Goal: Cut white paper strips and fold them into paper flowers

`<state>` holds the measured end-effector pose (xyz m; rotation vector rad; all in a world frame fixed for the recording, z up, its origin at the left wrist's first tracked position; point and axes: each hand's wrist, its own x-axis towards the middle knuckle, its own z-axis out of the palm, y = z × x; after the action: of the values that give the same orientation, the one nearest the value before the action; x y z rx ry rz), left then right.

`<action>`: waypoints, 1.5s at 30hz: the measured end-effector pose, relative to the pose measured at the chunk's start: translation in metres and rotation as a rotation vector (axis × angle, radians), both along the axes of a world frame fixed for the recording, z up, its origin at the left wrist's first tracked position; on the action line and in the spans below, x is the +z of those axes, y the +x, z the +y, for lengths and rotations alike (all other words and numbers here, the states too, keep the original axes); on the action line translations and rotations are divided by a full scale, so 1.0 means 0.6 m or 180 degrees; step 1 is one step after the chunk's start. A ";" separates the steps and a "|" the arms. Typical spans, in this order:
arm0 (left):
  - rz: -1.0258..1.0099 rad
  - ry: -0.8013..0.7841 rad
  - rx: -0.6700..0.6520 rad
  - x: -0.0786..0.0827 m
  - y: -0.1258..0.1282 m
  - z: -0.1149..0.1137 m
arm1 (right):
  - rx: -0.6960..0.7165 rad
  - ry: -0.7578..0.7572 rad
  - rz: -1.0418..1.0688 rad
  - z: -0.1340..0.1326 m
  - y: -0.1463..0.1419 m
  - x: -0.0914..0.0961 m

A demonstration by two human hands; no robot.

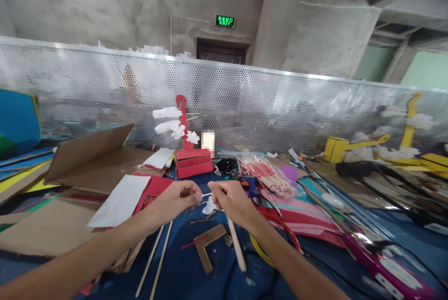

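My left hand (177, 199) and my right hand (231, 202) meet over the blue table, fingertips pinched together. Between them they hold a thin stick with a small tuft of white paper (209, 205) on it. Behind the hands stands a red paper model (192, 157) with a red upright and white paper tufts on sticks. A glue stick (236, 244) lies just under my right wrist.
Brown cardboard sheets (87, 160) and a white sheet (121, 199) lie at the left. A bag of sticks (269, 174), scissors (250, 183) and coloured paper lie at the right. A perforated metal screen (245, 99) closes off the back. Yellow models (364, 143) stand far right.
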<state>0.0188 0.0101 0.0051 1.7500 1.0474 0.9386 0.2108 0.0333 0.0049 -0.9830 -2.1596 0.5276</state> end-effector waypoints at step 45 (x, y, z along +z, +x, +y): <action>-0.0108 -0.0158 0.0038 -0.003 0.001 0.001 | -0.0020 0.0305 -0.0267 0.023 0.005 -0.012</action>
<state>0.0195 0.0106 0.0035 1.6833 1.0518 0.9391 0.2137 0.0473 -0.0026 -0.9749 -2.2334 0.3823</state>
